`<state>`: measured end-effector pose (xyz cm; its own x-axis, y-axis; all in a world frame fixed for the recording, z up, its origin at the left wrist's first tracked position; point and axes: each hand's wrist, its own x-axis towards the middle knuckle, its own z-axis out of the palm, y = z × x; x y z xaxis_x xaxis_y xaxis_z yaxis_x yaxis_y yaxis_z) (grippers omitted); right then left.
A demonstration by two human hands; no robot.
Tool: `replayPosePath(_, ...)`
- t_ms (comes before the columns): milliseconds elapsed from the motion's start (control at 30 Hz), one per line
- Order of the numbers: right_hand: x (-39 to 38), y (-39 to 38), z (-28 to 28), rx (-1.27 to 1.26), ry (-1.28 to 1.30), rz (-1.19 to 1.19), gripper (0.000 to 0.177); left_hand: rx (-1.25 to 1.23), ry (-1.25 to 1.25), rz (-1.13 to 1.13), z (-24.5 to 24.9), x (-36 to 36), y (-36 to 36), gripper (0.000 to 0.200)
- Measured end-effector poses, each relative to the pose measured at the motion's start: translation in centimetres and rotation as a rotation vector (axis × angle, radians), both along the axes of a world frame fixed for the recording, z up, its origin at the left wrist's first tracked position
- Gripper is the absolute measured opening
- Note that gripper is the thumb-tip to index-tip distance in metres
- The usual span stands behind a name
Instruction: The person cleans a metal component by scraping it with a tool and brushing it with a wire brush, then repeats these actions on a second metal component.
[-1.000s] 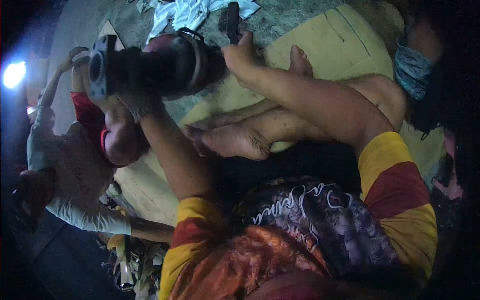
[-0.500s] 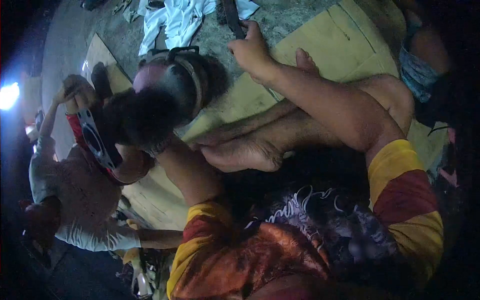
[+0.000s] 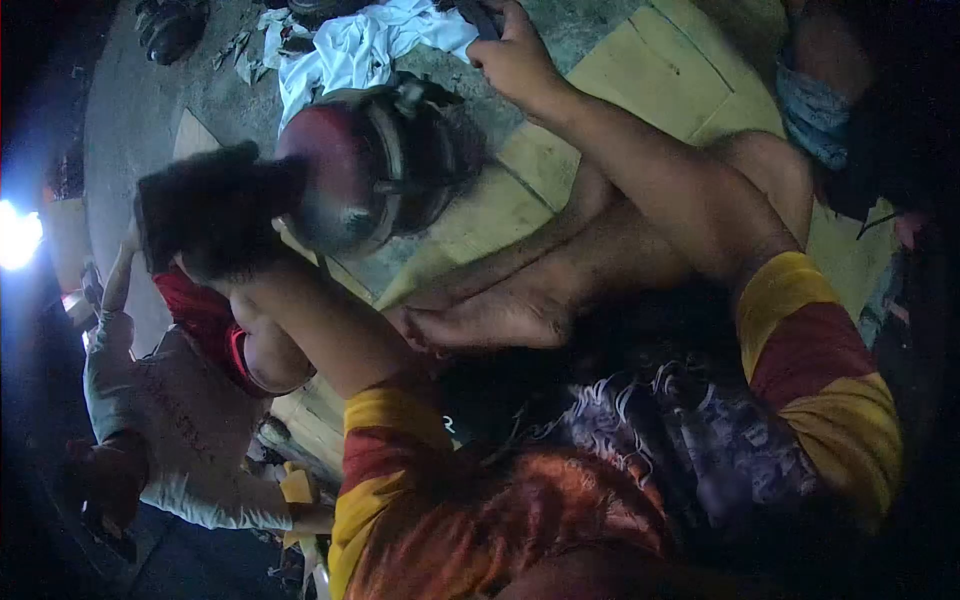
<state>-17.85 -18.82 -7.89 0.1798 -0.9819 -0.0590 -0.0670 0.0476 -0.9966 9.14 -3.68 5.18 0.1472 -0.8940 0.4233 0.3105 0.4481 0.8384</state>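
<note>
My left hand [image 3: 225, 215], in a dark glove, is stretched out to the left, smeared by motion. Its fingers, and whatever they may hold, cannot be made out. Beside it lies a rounded reddish vessel [image 3: 330, 165] with dark bands and a dark fitting at its top. At the upper right of the vessel, my bare right hand [image 3: 515, 60] is closed round a dark flat bar-like tool [image 3: 482, 18], whose far end runs out of the picture. The white cloth [image 3: 350, 50] is close to that tool.
Cardboard sheets [image 3: 650, 85] cover part of the floor. My crossed legs and bare foot [image 3: 490, 315] are in front of me. Another person in a grey shirt [image 3: 190, 420] sits at left. A bright lamp [image 3: 15, 235] shines at the far left; a dark shoe-like object [image 3: 172, 28] lies top left.
My left hand has swung left and away from the vessel; the grey plate with a round hole seen near it no longer shows. My right hand has moved slightly up and right with its tool.
</note>
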Motion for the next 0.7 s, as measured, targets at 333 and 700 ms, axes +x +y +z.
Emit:
replayPosePath(333,-1.2,-0.7,3.7,0.242,-0.354,0.04,0.051,-0.271,-2.502,0.886,0.1,-3.6,-3.9,0.023)
replayPosePath(700,-2.8,0.1,7.0,0.224,-0.256,0.118,0.055,-0.046,-2.712,1.093,2.2,-3.7,-0.5,0.027)
